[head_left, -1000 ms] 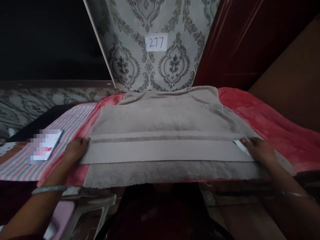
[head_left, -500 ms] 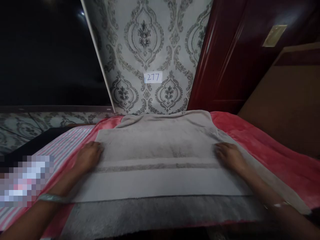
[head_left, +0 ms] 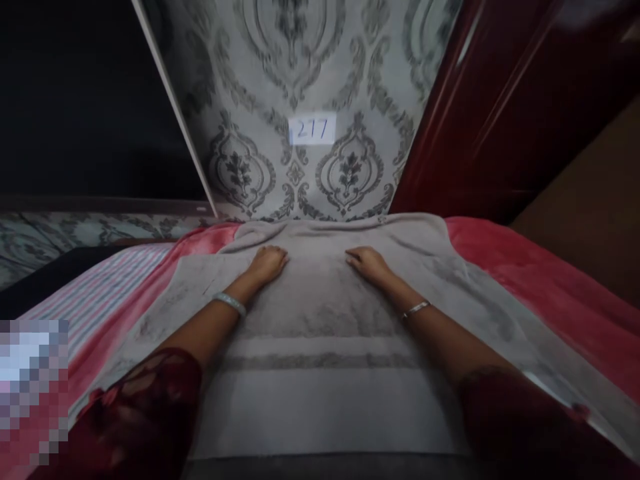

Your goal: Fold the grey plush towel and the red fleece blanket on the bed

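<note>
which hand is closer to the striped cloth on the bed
Left. The left hand lies flat on the grey towel, toward the striped cloth at the left; the right hand lies farther right on the towel.

You are stretching both arms forward, your left hand (head_left: 267,262) and right hand (head_left: 367,263) lying flat, palms down, mid-frame.
</note>
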The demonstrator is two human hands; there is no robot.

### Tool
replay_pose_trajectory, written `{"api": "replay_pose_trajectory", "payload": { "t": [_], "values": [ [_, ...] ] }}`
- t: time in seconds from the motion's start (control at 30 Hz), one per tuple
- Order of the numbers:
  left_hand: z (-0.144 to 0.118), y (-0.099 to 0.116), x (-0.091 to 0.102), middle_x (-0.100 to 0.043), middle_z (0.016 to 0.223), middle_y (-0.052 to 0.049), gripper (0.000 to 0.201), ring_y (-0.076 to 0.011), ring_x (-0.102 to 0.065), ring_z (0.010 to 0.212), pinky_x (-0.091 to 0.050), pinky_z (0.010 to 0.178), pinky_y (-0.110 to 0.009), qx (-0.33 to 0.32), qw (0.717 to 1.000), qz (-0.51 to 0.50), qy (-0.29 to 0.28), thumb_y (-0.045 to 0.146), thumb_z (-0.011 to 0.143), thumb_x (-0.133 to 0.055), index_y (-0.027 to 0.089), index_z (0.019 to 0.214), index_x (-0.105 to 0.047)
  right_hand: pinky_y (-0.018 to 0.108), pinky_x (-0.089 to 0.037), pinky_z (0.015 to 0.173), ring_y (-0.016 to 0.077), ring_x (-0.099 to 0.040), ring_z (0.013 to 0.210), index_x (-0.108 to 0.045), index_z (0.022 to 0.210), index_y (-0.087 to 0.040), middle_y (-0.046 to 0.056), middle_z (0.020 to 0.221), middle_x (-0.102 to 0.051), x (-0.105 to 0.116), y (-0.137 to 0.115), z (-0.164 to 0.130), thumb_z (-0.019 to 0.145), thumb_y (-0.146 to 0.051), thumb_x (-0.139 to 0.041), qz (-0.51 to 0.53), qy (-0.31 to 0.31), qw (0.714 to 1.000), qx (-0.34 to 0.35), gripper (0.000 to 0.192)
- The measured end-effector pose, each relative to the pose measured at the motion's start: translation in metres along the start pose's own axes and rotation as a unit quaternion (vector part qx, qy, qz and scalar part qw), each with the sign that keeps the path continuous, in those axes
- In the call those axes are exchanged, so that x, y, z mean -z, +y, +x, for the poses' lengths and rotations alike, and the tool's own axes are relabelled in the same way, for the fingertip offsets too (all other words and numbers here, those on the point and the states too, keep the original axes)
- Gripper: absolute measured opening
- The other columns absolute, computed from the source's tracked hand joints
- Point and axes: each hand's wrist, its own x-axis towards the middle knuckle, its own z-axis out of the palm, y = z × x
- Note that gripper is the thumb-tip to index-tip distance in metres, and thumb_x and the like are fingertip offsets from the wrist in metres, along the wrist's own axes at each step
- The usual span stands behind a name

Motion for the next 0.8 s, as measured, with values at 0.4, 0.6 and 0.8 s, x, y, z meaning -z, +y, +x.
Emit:
{"api": "replay_pose_trajectory", "payload": {
  "t": [0.4,0.6,0.8],
  "values": [
    [0.032,-0.016,-0.010,-0.071,0.107,-0.013,0.040,-0.0272,-0.064,0.101,-0.045,0.084,-0.035,0.018,0.999,0.022,-0.027,0.036,0.101,-0.035,0.016,0.110,-0.068,0.032,-0.046,0.082,0.0246,-0.061,0.093,-0.071,0.097,-0.016,0.011,0.099,-0.072,-0.010,0.019,0.034,0.093,-0.024,-0.047,-0.020,-0.001,0.999,-0.027,0.026],
    [0.032,-0.017,-0.026,-0.071,0.105,-0.011,0.039,-0.0249,-0.064,0.100,-0.043,0.083,-0.033,0.003,0.999,0.025,-0.049,0.036,0.101,-0.033,0.017,0.109,-0.066,0.033,-0.044,0.083,0.0238,-0.060,0.094,-0.068,0.097,-0.017,0.011,0.103,-0.069,-0.027,0.028,0.034,0.095,-0.023,-0.045,0.000,-0.021,1.000,-0.019,0.024],
    [0.031,-0.020,-0.021,-0.071,0.106,-0.012,0.041,-0.0241,-0.064,0.097,-0.043,0.082,-0.032,0.004,0.999,0.017,-0.047,0.038,0.101,-0.032,0.016,0.107,-0.066,0.035,-0.045,0.086,0.0249,-0.060,0.097,-0.067,0.105,-0.017,0.011,0.106,-0.068,-0.020,0.037,0.024,0.091,-0.022,-0.050,0.013,-0.014,1.000,0.019,0.023]
  ]
}}
